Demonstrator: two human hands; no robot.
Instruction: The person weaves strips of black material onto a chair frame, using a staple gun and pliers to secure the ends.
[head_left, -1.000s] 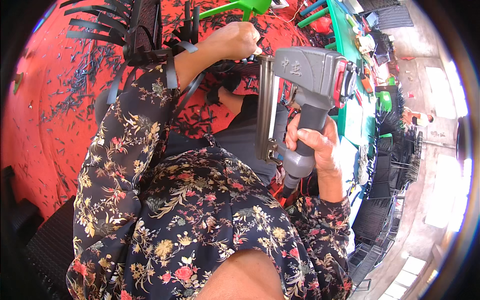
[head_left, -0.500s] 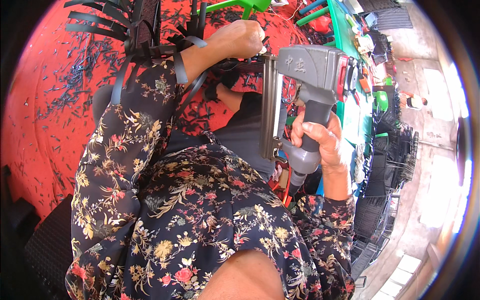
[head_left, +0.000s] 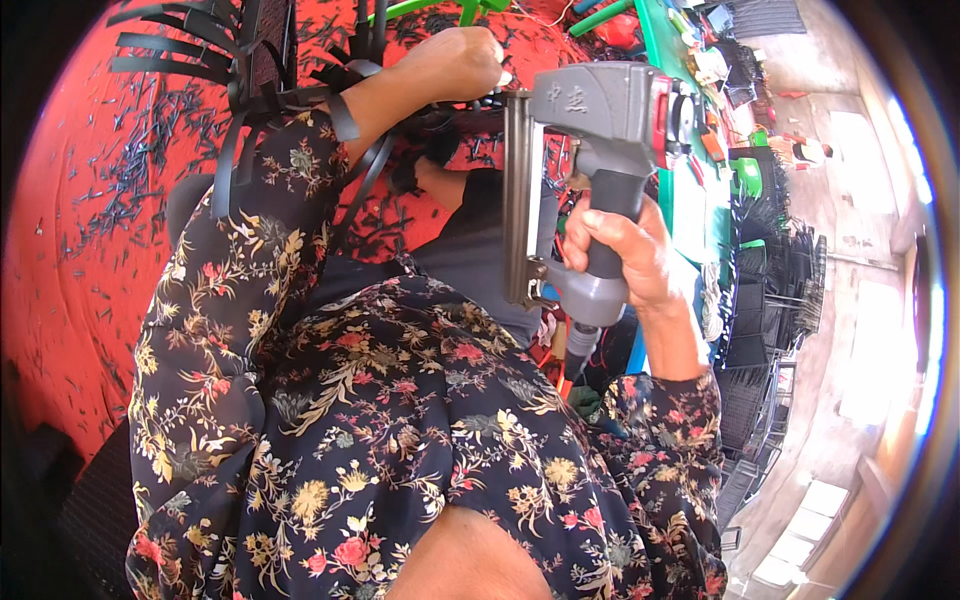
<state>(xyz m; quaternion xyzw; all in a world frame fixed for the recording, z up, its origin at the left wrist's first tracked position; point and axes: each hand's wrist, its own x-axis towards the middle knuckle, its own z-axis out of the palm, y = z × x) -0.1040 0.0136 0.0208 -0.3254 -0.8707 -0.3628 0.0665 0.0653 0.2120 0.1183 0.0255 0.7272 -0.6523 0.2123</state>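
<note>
My right hand (head_left: 640, 250) is wrapped round the dark grip of a grey pneumatic nail gun (head_left: 600, 95), held upright in front of my body with its long magazine on the left side. An air hose fitting hangs from the base of its grip. My left hand (head_left: 465, 62) is closed, close to the gun's nose, over dark strips and framework. Its fingertips are mostly hidden, so what they hold cannot be made out. Around my left forearm hang flat black strips (head_left: 170, 50), fixed to a dark woven frame (head_left: 265, 75).
Black strip offcuts litter the red floor covering (head_left: 80, 260). A green table (head_left: 655, 50) with tools and small items runs along the right. Beyond it stand stacked black woven furniture pieces (head_left: 755, 340) and a distant person (head_left: 808, 152). A green stool (head_left: 470, 10) is at the top.
Both hands and the nail gun appear slightly further left and higher in the view, as does the scene around them. The grip on the gun is the same.
</note>
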